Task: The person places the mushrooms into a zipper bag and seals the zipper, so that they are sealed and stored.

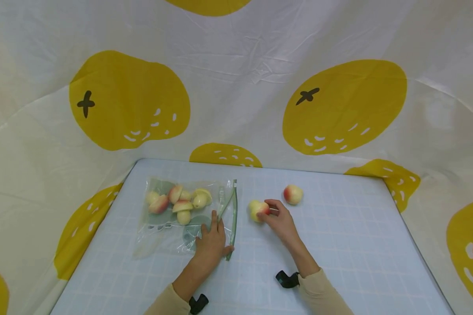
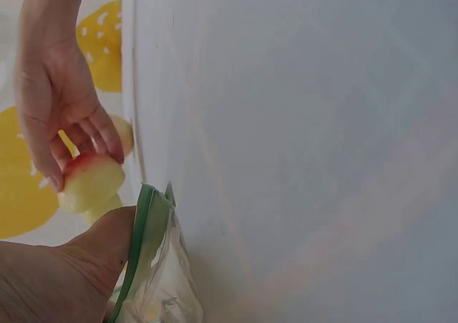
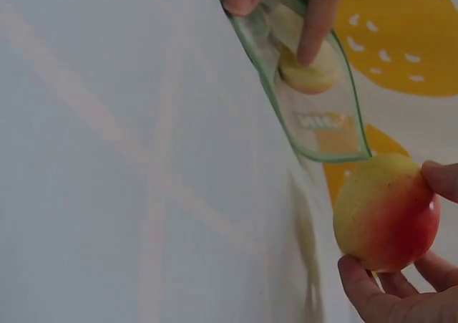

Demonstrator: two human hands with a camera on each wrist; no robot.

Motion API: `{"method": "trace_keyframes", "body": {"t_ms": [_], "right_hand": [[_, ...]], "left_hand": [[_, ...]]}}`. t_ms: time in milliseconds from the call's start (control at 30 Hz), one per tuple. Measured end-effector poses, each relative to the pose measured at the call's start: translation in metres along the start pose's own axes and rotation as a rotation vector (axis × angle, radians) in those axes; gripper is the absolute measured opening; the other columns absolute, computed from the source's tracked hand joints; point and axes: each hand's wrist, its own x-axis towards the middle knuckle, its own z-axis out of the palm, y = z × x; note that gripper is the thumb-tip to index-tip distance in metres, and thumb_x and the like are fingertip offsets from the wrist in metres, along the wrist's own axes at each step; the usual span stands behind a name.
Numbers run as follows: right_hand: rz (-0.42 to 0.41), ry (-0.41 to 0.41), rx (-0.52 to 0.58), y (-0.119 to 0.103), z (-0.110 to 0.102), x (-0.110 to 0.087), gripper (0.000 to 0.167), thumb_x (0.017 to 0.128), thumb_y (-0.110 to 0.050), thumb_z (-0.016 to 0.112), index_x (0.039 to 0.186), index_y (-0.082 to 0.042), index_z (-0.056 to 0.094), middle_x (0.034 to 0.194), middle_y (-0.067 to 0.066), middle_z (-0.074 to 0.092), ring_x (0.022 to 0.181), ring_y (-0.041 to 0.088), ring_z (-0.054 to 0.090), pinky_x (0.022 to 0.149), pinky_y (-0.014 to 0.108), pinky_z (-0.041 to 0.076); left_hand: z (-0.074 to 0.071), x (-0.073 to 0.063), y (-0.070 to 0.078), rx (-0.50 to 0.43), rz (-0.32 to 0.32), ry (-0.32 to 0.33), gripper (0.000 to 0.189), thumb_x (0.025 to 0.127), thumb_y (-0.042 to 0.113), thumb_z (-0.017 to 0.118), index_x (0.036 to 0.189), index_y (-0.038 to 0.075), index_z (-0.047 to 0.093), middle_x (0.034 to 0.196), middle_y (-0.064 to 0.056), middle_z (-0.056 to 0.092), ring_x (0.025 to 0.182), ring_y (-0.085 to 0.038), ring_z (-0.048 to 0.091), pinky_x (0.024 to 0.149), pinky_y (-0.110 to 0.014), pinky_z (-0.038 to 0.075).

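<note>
A clear zip bag [image 1: 161, 240] with a green zip edge lies on the table. Several toy mushrooms [image 1: 182, 211] with red-and-yellow caps and pale stems are inside it. My left hand [image 1: 210, 243] is spread over the bag's mouth, fingers straight, its thumb at the green edge; in the right wrist view the mouth [image 3: 286, 115] gapes around its fingers. My right hand [image 1: 280, 218] pinches another toy mushroom [image 1: 256, 211] by its reddish cap, just right of the bag. The left wrist view shows this cap [image 2: 93, 180] with its stem pointing down.
A round red-and-yellow piece [image 1: 293, 194] like the mushroom caps lies on the table behind my right hand. The pale checked table [image 1: 351, 245] meets a white curtain [image 1: 236, 100] printed with yellow fruit at its back and sides.
</note>
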Motion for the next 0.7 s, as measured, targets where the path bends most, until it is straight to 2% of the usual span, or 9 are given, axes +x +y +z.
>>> {"method": "trace_keyframes", "body": {"t_ms": [167,400,700], "right_hand": [[-0.03,-0.04,-0.033,-0.005,0.014,0.001,0.047,0.087,-0.02,0.08,0.129,-0.008,0.061,0.128,0.008,0.062,0.116,0.029,0.058,0.09,0.041,0.053],[-0.076,-0.11,-0.035,-0.011,0.034,0.003,0.052,0.087,-0.022,0.081,0.131,-0.007,0.059,0.127,0.007,0.062,0.115,0.029,0.059,0.09,0.042,0.053],[-0.105,-0.148,-0.053,-0.014,0.052,0.004,0.051,0.088,-0.018,0.079,0.131,-0.001,0.058,0.128,0.016,0.062,0.113,0.035,0.06,0.088,0.044,0.054]], "left_hand": [[0.0,0.0,0.0,-0.002,-0.001,0.002,0.093,0.074,0.044,0.088,0.14,-0.009,0.047,0.157,-0.027,0.027,0.118,-0.057,0.048,0.074,-0.068,0.051],[0.0,0.003,0.0,-0.011,-0.023,-0.025,0.094,0.075,0.043,0.087,0.142,-0.008,0.045,0.158,-0.026,0.026,0.121,-0.057,0.046,0.078,-0.07,0.049],[0.001,0.003,0.001,-0.002,-0.036,-0.035,0.095,0.074,0.046,0.087,0.142,-0.007,0.046,0.159,-0.025,0.025,0.121,-0.056,0.045,0.078,-0.069,0.05]]}}
